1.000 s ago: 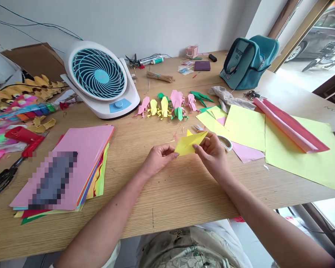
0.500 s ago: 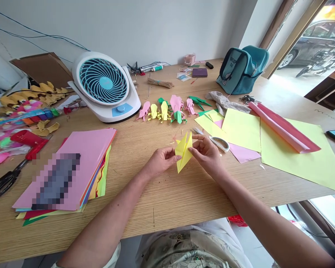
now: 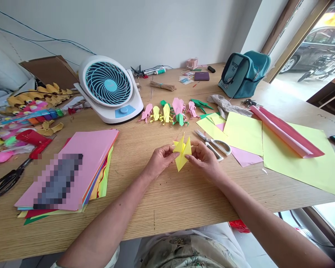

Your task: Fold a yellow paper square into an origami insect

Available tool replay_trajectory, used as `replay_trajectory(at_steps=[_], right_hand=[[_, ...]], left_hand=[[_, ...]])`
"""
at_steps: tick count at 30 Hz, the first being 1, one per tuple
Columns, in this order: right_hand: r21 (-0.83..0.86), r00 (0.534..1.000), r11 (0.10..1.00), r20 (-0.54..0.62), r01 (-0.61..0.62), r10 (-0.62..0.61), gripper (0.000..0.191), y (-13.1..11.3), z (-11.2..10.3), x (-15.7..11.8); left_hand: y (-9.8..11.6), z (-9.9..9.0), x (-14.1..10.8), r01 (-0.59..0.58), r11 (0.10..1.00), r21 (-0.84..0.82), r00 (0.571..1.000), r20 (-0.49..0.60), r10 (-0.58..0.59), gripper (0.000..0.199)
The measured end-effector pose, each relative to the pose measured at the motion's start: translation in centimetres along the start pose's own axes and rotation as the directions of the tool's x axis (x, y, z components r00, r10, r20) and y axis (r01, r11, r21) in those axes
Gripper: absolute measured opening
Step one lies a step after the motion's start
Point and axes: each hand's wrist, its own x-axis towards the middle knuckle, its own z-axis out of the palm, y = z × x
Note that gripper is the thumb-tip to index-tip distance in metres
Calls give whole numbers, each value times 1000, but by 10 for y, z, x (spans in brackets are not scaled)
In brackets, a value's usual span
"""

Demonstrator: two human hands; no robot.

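A folded yellow paper (image 3: 181, 158) with pointed flaps is held up over the table between both hands. My left hand (image 3: 162, 159) pinches its left side between thumb and fingers. On the opposite side my right hand (image 3: 203, 158) is closed on its edge, thumb in front and fingers behind. The flaps stand slightly apart at the top. Just beyond my right hand lie scissors (image 3: 213, 143) with pale handles. Behind the paper is a row of small folded paper figures, among them a pink one (image 3: 178, 106), a yellow one (image 3: 166, 112) and a green one (image 3: 180, 119).
A white fan (image 3: 108, 87) stands at the back left. Left of me lies a stack of coloured paper (image 3: 97, 145). Yellow sheets (image 3: 293, 160) and a rolled pink-red sheet (image 3: 287, 132) cover the right side. A teal bag (image 3: 244, 74) stands at the back right.
My right hand has shifted slightly down and left on the yellow paper, whose flaps have spread wider apart. More of the scissors shows now. The view has turned a little.
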Motion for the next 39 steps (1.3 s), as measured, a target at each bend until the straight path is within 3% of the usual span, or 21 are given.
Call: replay_trajectory(at_steps=[7, 18, 26, 39], right_hand=[[42, 1000, 999, -4, -21, 21, 29, 1, 1, 0], [6, 998, 998, -7, -66, 66, 35, 3, 0, 1], [17, 997, 997, 25, -72, 71, 40, -2, 3, 0], [-121, 997, 991, 54, -50, 57, 36, -3, 2, -3]], left_hand=[[-3, 0, 0, -49, 999, -20, 998, 34, 50, 35], [-1, 2, -1, -25, 999, -29, 999, 34, 26, 40], [-9, -2, 1, -141, 977, 158, 990, 22, 139, 31], [-5, 0, -2, -85, 974, 210, 996, 44, 78, 30]])
